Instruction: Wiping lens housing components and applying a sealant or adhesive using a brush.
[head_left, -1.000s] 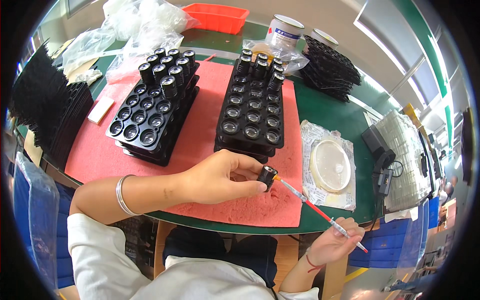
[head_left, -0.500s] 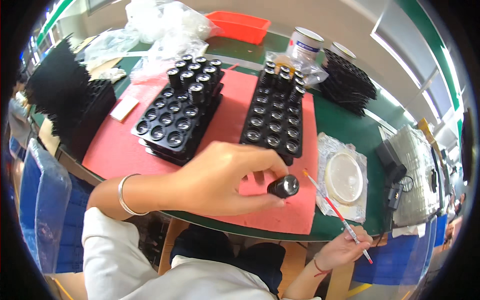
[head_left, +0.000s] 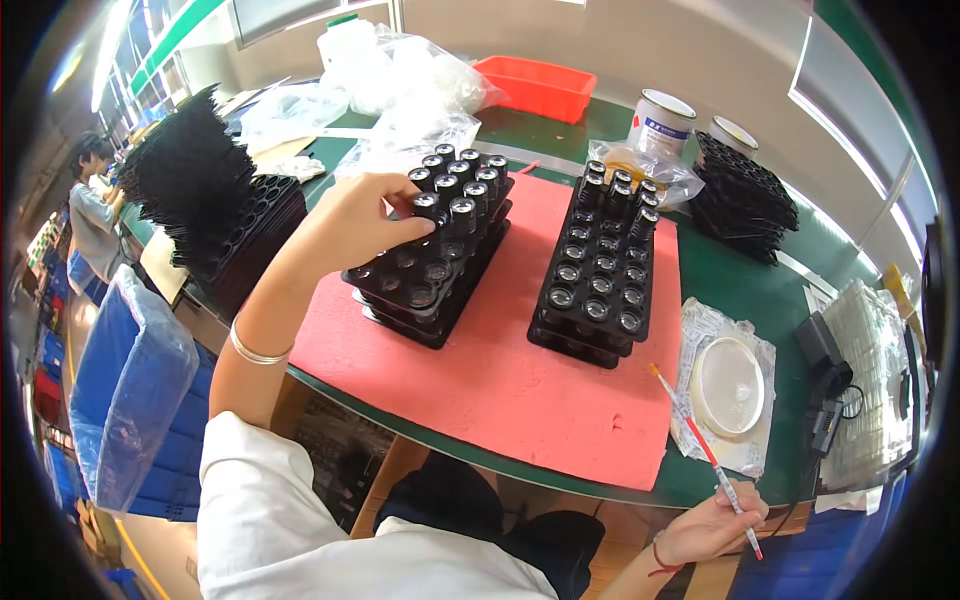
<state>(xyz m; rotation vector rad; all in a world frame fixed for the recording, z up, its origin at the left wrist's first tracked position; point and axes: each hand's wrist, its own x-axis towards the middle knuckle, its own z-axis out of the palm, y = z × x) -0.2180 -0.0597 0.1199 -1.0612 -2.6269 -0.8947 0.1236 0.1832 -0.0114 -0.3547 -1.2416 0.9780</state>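
My left hand [head_left: 352,222] reaches over the left black tray [head_left: 392,318], its thumb and fingers closed round a short black cylinder with a shiny glass-like top [head_left: 427,203]. That cylinder stands upright at the tray's raised group; my fingers hide its lower part. Several similar cylinders [head_left: 462,214] stick up at the far end, while round parts sit low in the nearer holes. At the lower right, my right hand [head_left: 712,522] grips a thin paintbrush [head_left: 712,455] with an orange tip, pointing away from me. A second black tray [head_left: 575,340] holds more cylinders.
A pink mat [head_left: 490,390] covers part of the green table. Right of it lies a round white lid-like dish [head_left: 727,387] on paper. Stacked black trays [head_left: 745,200], a paint can [head_left: 661,122] and a red bin [head_left: 540,88] stand behind; more black trays [head_left: 255,225] rise at left.
My left hand has carried the cylinder from above the mat's near side to the left tray, moving away and leftward. My right hand still holds the paintbrush. The view has shifted.
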